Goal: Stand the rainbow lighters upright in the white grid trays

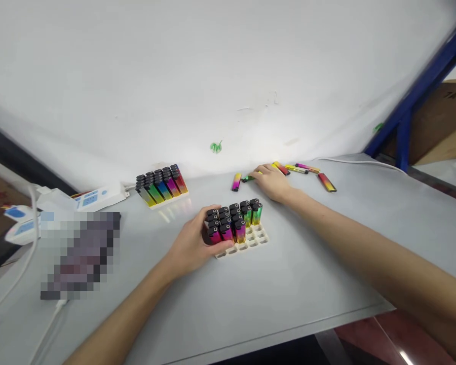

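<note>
A cream tray with sockets (254, 242) stands in front of me, part filled with upright lighters (226, 230), pink, purple and gold, with black tops. Two green-gold lighters (251, 215) stand at its back right; sockets along the front and right side show bare. My left hand (192, 243) is closed round the left side of the tray and its lighters, thumb along the front. Farther back, my right hand (269, 181) is curled over a green lighter (246, 178) lying on the table, its fingers partly hiding it. Beside it lies a pink-yellow lighter (236, 182).
More loose lighters (296, 169) lie at the back right, with a red-yellow one (327, 182) nearer. A full lighter tray (162, 186) stands by the wall at left. A power strip (101, 196), a blurred-out dark device (83, 253) and white cables are at far left.
</note>
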`<state>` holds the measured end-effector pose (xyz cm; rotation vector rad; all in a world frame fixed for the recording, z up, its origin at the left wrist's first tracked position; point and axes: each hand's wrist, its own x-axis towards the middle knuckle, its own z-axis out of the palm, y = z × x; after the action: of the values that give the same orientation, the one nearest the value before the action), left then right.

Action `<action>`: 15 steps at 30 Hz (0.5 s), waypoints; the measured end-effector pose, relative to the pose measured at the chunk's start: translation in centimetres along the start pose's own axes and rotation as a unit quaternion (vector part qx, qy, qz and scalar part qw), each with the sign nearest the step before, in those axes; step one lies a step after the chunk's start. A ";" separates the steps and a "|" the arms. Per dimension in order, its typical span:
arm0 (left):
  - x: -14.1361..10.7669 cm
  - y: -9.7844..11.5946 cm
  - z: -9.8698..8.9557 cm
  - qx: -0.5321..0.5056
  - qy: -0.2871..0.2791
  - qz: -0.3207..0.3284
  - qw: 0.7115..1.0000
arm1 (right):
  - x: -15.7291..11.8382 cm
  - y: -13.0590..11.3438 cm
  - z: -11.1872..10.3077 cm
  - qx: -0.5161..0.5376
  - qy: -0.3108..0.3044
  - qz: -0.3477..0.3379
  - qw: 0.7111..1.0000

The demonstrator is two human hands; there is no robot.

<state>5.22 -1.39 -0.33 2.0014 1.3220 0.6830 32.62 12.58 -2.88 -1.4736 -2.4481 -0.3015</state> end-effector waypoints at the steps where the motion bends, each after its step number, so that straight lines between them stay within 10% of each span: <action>1: 0.0 0.0 0.0 0.004 0.002 -0.001 1.000 | -0.8 -0.2 -0.1 -0.003 0.008 0.001 1.000; 10: 0.0 -0.1 -0.1 0.038 0.023 0.028 0.999 | -6.7 -3.1 -2.7 0.193 0.041 0.165 0.966; 15: 0.0 -0.1 -0.1 0.031 0.020 0.025 0.999 | -6.7 -4.6 -4.0 0.282 0.066 0.147 0.946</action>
<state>5.05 -1.34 -0.33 2.0869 1.3352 0.7166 32.01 3.66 -1.50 -1.4578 -1.9351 0.3280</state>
